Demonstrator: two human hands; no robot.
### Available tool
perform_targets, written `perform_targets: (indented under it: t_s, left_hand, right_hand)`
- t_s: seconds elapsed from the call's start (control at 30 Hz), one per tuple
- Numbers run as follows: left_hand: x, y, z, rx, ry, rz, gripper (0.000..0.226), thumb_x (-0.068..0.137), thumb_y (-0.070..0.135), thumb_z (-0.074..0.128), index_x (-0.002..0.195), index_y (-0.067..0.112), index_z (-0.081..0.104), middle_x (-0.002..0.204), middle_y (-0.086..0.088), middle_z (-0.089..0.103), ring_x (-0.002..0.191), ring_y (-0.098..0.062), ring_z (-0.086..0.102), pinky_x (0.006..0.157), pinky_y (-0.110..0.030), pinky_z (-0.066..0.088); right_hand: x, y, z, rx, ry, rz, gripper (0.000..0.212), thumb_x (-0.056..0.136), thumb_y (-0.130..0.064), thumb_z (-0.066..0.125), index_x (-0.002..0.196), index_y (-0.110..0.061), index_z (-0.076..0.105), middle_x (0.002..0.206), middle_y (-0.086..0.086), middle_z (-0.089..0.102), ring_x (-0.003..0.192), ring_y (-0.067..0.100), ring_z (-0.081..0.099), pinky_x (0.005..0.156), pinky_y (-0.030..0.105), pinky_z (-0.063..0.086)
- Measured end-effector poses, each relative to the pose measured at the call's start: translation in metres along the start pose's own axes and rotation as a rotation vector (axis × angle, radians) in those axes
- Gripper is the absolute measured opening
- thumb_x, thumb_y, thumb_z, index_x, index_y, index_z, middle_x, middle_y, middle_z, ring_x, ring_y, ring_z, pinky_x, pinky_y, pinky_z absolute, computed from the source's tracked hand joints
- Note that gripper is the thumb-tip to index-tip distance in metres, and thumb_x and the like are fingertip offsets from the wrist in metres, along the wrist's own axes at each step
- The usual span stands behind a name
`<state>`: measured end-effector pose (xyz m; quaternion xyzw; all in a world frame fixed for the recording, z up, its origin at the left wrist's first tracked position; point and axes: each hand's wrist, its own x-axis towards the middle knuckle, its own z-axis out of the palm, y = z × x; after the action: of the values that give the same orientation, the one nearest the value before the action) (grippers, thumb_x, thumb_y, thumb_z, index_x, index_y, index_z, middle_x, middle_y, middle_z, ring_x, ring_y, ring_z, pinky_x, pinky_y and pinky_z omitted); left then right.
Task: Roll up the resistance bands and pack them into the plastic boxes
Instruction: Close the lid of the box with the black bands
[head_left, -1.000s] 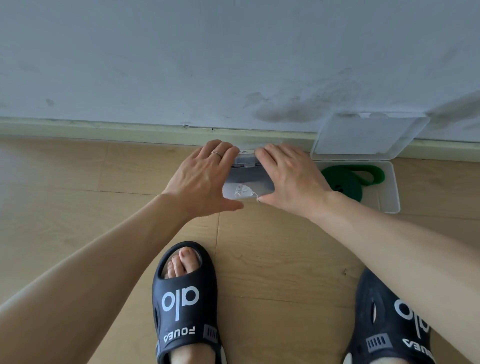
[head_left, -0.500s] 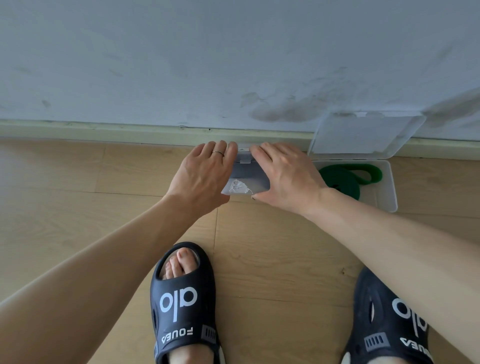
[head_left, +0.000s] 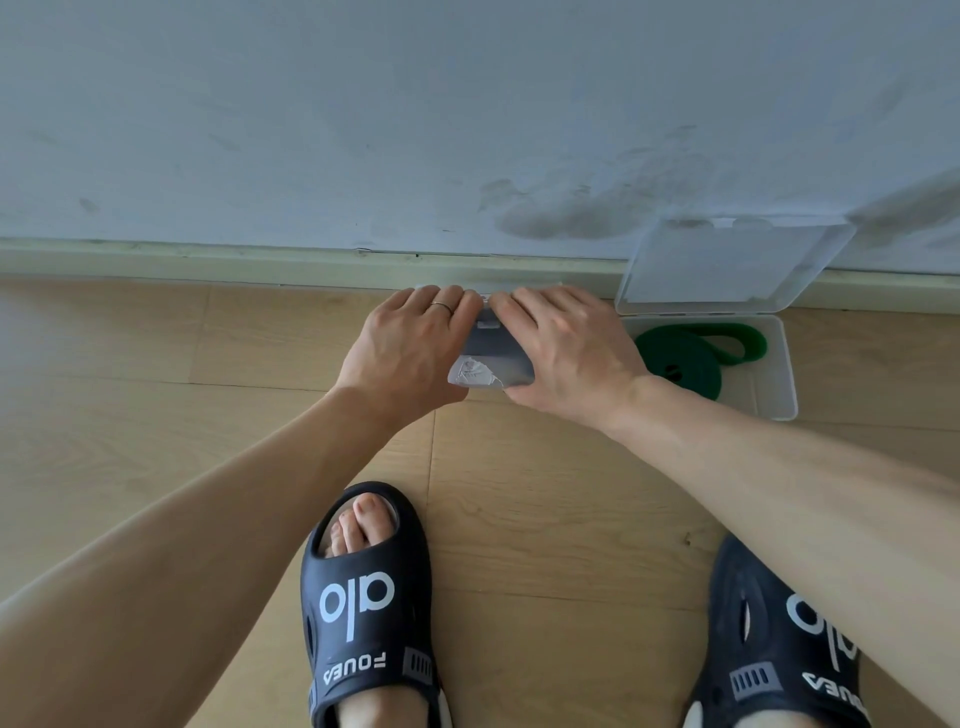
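A closed clear plastic box (head_left: 494, 353) with something grey inside lies on the floor against the skirting board. My left hand (head_left: 410, 353) and my right hand (head_left: 569, 353) lie flat on its lid, fingers straight and reaching its far edge, and cover most of it. Only a strip of the box shows between them. To the right stands a second clear box (head_left: 779, 387), its lid (head_left: 727, 265) leaning open against the wall. A rolled green resistance band (head_left: 680, 366) lies inside it, with a loose loop at the back.
A pale wall and a skirting board (head_left: 260, 262) run close behind both boxes. The floor is light wood planks. My two feet in black slippers (head_left: 363, 608) stand near the bottom of the view.
Both hands have slid a little toward the box's far edge and closer together, so less of the lid shows. The open box and green band have not moved.
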<state>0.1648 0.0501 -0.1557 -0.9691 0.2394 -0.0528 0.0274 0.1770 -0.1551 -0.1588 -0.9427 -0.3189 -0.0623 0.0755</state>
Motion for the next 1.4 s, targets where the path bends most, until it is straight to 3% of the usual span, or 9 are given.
perform_targets:
  t_s: [0.17, 0.3, 0.4, 0.7, 0.87, 1.0, 1.1, 1.27, 1.4]
  left_hand:
    - [0.0, 0.0, 0.0, -0.019, 0.01, -0.009, 0.044, 0.071, 0.029, 0.072, 0.109, 0.011, 0.058, 0.097, -0.002, 0.064, 0.085, -0.025, 0.062, 0.078, -0.034, 0.051]
    - [0.008, -0.006, -0.007, 0.003, -0.07, 0.015, 0.075, 0.057, 0.043, 0.087, 0.115, 0.01, 0.053, 0.099, -0.002, 0.062, 0.086, -0.025, 0.061, 0.079, -0.036, 0.052]
    - [0.008, -0.011, -0.007, -0.019, -0.052, 0.027, 0.088, 0.055, 0.046, 0.089, 0.126, 0.009, 0.051, 0.104, -0.004, 0.062, 0.092, -0.026, 0.061, 0.087, -0.037, 0.052]
    - [0.008, -0.012, -0.004, -0.08, -0.04, 0.022, 0.072, 0.063, 0.041, 0.083, 0.123, 0.01, 0.056, 0.104, -0.003, 0.063, 0.09, -0.026, 0.061, 0.085, -0.038, 0.053]
    - [0.012, -0.012, -0.012, -0.187, -0.156, -0.023, 0.083, 0.069, 0.067, 0.076, 0.13, 0.017, 0.05, 0.117, 0.0, 0.057, 0.107, -0.023, 0.054, 0.097, -0.038, 0.047]
    - [0.024, -0.019, -0.018, -0.692, -0.214, -0.274, 0.042, 0.098, 0.056, 0.047, 0.126, 0.029, 0.063, 0.116, 0.009, 0.058, 0.113, -0.015, 0.048, 0.099, -0.035, 0.042]
    - [0.03, -0.026, -0.017, -0.717, -0.243, -0.297, 0.027, 0.102, 0.046, 0.051, 0.115, 0.028, 0.066, 0.109, 0.011, 0.058, 0.11, -0.013, 0.049, 0.09, -0.033, 0.04]
    - [0.035, -0.031, -0.017, -0.749, -0.269, -0.255, 0.023, 0.1, 0.044, 0.058, 0.109, 0.024, 0.068, 0.109, 0.006, 0.06, 0.102, -0.013, 0.052, 0.08, -0.026, 0.035]
    - [0.036, -0.031, -0.02, -0.766, -0.262, -0.261, 0.019, 0.099, 0.042, 0.06, 0.105, 0.025, 0.069, 0.107, 0.006, 0.061, 0.094, -0.008, 0.051, 0.072, -0.01, 0.035]
  right_hand:
    - [0.002, 0.002, -0.002, -0.017, -0.055, -0.01, 0.079, 0.064, -0.041, 0.087, 0.13, -0.01, 0.057, 0.104, 0.005, 0.065, 0.09, 0.03, 0.066, 0.084, 0.043, 0.054]
    - [0.008, 0.008, -0.006, 0.007, -0.191, 0.0, 0.094, 0.071, -0.053, 0.083, 0.146, -0.014, 0.041, 0.124, 0.009, 0.057, 0.108, 0.031, 0.06, 0.097, 0.041, 0.048]
    - [0.002, 0.008, -0.001, -0.031, -0.139, -0.022, 0.109, 0.077, -0.056, 0.079, 0.161, -0.014, 0.024, 0.144, 0.015, 0.048, 0.117, 0.034, 0.056, 0.107, 0.045, 0.045]
    - [-0.007, 0.012, 0.013, 0.066, 0.042, -0.087, 0.099, 0.074, -0.045, 0.086, 0.153, -0.003, 0.043, 0.142, 0.015, 0.056, 0.115, 0.035, 0.058, 0.106, 0.049, 0.044]
    - [-0.005, 0.015, 0.014, 0.109, 0.094, -0.087, 0.098, 0.071, -0.042, 0.089, 0.151, -0.004, 0.047, 0.144, 0.015, 0.057, 0.114, 0.035, 0.06, 0.106, 0.047, 0.046]
    - [-0.004, 0.019, 0.022, 0.158, 0.157, -0.106, 0.098, 0.065, -0.039, 0.094, 0.147, -0.003, 0.054, 0.145, 0.015, 0.059, 0.113, 0.036, 0.064, 0.105, 0.047, 0.047]
    - [-0.003, 0.021, 0.022, 0.202, 0.167, -0.094, 0.099, 0.061, -0.036, 0.096, 0.144, -0.002, 0.056, 0.144, 0.014, 0.061, 0.114, 0.034, 0.064, 0.107, 0.045, 0.045]
    - [-0.002, 0.019, 0.02, 0.223, 0.16, -0.074, 0.098, 0.057, -0.036, 0.097, 0.141, -0.003, 0.058, 0.142, 0.011, 0.062, 0.114, 0.032, 0.064, 0.106, 0.042, 0.045]
    - [-0.002, 0.019, 0.02, 0.219, 0.16, -0.068, 0.098, 0.056, -0.036, 0.098, 0.141, -0.004, 0.058, 0.14, 0.011, 0.063, 0.113, 0.032, 0.065, 0.104, 0.043, 0.047]
